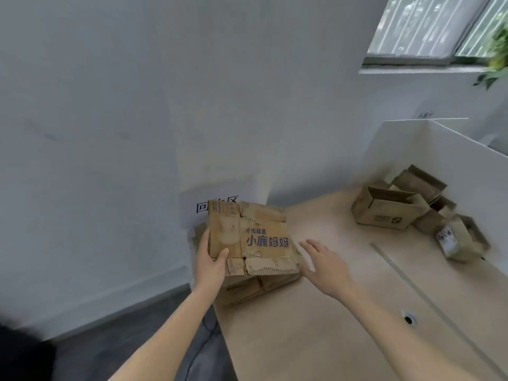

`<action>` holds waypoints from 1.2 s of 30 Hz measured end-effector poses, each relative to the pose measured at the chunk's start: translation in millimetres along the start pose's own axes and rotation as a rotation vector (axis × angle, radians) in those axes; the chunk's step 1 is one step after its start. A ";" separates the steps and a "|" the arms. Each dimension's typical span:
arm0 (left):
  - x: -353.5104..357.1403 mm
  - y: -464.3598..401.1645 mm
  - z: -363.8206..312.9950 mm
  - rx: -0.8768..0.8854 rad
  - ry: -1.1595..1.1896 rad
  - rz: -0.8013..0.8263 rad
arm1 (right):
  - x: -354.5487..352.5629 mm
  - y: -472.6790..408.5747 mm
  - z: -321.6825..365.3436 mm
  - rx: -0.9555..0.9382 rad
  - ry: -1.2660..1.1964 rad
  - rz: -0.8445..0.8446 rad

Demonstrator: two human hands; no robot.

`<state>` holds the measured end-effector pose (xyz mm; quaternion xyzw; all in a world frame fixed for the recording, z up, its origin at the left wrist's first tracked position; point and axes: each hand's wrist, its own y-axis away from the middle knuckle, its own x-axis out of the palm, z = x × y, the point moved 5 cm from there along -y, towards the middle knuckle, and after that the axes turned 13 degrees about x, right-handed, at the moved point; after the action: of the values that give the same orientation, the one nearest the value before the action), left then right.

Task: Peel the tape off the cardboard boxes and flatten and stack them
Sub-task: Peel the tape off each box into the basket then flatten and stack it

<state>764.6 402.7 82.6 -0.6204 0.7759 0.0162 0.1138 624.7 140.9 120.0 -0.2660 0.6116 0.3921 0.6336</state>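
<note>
A flattened cardboard box (255,237) with blue printed characters is held tilted above a stack of flattened boxes (247,288) at the desk's left corner. My left hand (210,261) grips its left edge, thumb on top. My right hand (325,264) hovers just right of the box with straight fingers, holding nothing. Several unflattened open boxes (384,210) lie in a heap at the desk's far right, against a white divider.
The wooden desk (343,325) has a long groove and a cable hole (409,319). A white sign with black characters (202,207) leans on the wall behind the stack. White dividers (439,149) bound the right side. Dark floor lies to the left.
</note>
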 end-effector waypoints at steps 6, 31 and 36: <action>40.6 -47.6 92.3 -0.122 -0.009 -0.011 | 72.0 -79.3 33.7 -0.013 0.037 0.121; 71.5 -54.9 182.9 0.393 -1.105 0.730 | 196.0 -134.0 72.3 0.008 0.057 0.292; 72.6 -58.7 159.9 0.372 -1.071 0.726 | 179.5 -129.6 74.0 0.011 0.040 0.245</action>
<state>831.6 346.2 -80.6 -0.1965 0.7617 0.2247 0.5751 763.2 160.7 -66.8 -0.1935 0.6544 0.4578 0.5699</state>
